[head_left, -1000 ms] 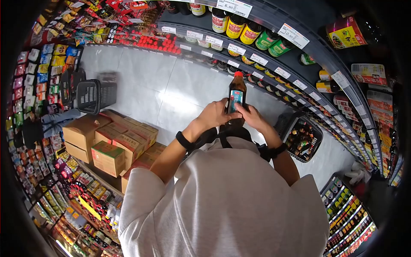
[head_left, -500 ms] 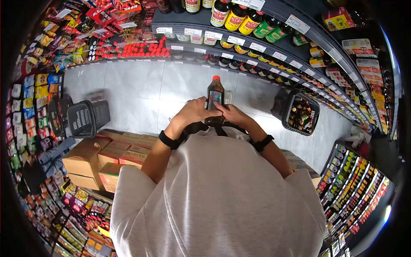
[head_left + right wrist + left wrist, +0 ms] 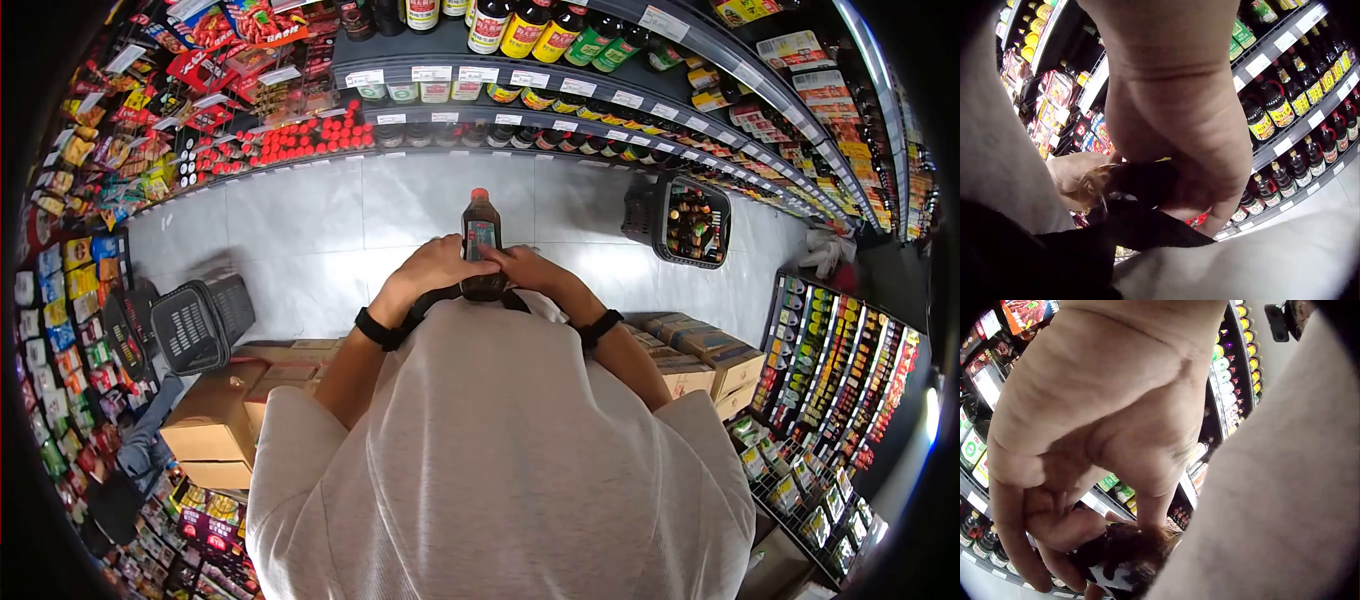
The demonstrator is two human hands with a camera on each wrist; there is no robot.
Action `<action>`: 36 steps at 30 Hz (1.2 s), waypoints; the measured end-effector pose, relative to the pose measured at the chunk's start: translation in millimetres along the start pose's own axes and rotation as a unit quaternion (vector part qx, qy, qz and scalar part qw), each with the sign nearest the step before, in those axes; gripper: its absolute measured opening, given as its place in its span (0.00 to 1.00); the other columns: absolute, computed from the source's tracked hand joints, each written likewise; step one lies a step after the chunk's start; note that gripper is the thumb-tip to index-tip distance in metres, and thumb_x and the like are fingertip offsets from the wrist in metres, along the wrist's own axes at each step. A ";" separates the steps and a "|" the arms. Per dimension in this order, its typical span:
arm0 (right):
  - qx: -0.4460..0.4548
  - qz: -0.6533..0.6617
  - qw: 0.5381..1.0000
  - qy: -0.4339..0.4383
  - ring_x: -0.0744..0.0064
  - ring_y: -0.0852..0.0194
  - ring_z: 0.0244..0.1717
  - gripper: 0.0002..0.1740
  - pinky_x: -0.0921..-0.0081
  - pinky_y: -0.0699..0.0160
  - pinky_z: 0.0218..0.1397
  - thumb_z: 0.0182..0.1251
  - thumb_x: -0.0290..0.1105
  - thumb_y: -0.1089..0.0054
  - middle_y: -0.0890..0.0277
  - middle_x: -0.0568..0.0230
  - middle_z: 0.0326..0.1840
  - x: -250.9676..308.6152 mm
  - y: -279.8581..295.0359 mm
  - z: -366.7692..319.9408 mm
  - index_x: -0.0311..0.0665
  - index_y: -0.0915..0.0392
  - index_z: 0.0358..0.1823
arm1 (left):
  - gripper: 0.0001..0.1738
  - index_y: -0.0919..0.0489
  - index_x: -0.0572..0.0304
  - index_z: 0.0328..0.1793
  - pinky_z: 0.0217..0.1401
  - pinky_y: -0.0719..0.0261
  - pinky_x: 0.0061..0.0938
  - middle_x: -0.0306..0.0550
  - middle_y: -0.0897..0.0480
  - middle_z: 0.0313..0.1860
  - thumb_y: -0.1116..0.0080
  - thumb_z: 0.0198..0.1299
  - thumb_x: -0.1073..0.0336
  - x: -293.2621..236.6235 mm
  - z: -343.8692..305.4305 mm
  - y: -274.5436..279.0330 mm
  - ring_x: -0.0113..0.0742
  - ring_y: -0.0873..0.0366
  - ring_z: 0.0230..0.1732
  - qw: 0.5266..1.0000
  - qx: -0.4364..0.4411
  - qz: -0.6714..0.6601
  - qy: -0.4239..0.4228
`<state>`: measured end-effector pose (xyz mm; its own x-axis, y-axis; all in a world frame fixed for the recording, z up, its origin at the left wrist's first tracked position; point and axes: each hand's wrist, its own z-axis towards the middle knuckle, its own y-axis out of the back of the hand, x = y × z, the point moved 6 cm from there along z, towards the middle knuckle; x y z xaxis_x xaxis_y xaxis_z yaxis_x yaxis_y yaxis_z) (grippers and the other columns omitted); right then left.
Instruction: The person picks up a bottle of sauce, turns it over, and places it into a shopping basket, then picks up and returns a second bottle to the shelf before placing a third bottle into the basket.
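A dark bottle point(image 3: 482, 222) with a red cap and a bluish label stands out in front of the chest, cap pointing away from the body. The left hand point(image 3: 428, 268) grips its left side, and the right hand point(image 3: 540, 270) holds it from the right, the thumbs close together over the label. In the left wrist view the left hand point(image 3: 1097, 419) has its fingers curled round the dark, shiny bottle point(image 3: 1125, 556). The right wrist view shows the right hand point(image 3: 1179, 131) bent over the bottle, its fingertips partly hidden.
Shelves of sauce bottles point(image 3: 520, 75) curve across the front and right. A black basket full of bottles point(image 3: 692, 225) stands on the floor at right; black baskets point(image 3: 190, 325) stand at left. Cardboard boxes point(image 3: 215, 420) lie at both sides. Snack packets point(image 3: 210, 70) fill the left racks.
The view has swung round to the right, so the shelves and baskets sit differently in it. The bottle and both hands appear further left in the head view, the grip much the same.
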<state>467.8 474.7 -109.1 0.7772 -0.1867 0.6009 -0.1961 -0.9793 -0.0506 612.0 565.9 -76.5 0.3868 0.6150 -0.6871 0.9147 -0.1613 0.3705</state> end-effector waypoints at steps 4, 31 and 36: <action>-0.021 0.046 0.999 0.000 0.73 0.21 0.36 0.42 0.72 0.21 0.43 0.74 0.68 0.51 0.18 0.63 0.35 -21.1 4.3 1.6 0.28 0.15 0.44 | 0.53 0.21 0.79 0.47 0.49 0.19 0.43 0.70 0.16 0.42 0.34 0.50 0.23 -12.9 2.5 -2.3 0.60 0.15 0.47 1.000 0.009 0.011 -0.011; -0.120 0.075 0.987 0.080 0.68 0.25 0.30 0.45 0.69 0.25 0.39 0.76 0.69 0.55 0.22 0.60 0.27 -212.9 193.9 -199.0 0.25 0.16 0.39 | 0.49 0.20 0.76 0.48 0.43 0.19 0.39 0.64 0.14 0.38 0.32 0.51 0.26 -272.1 78.9 -233.7 0.54 0.13 0.40 0.979 0.131 0.125 -0.096; -0.136 0.143 0.975 0.104 0.72 0.29 0.31 0.43 0.72 0.27 0.37 0.76 0.68 0.53 0.23 0.63 0.29 -246.8 227.0 -247.2 0.24 0.17 0.41 | 0.48 0.20 0.75 0.47 0.42 0.19 0.39 0.64 0.14 0.38 0.32 0.51 0.27 -325.0 87.4 -278.8 0.53 0.13 0.39 0.973 0.118 0.162 -0.118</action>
<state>83.7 317.8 -71.8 0.5350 -0.4022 0.7429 -0.5603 -0.8271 -0.0443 241.5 343.5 -11.1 0.6501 0.3134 -0.6923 0.7310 -0.5068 0.4570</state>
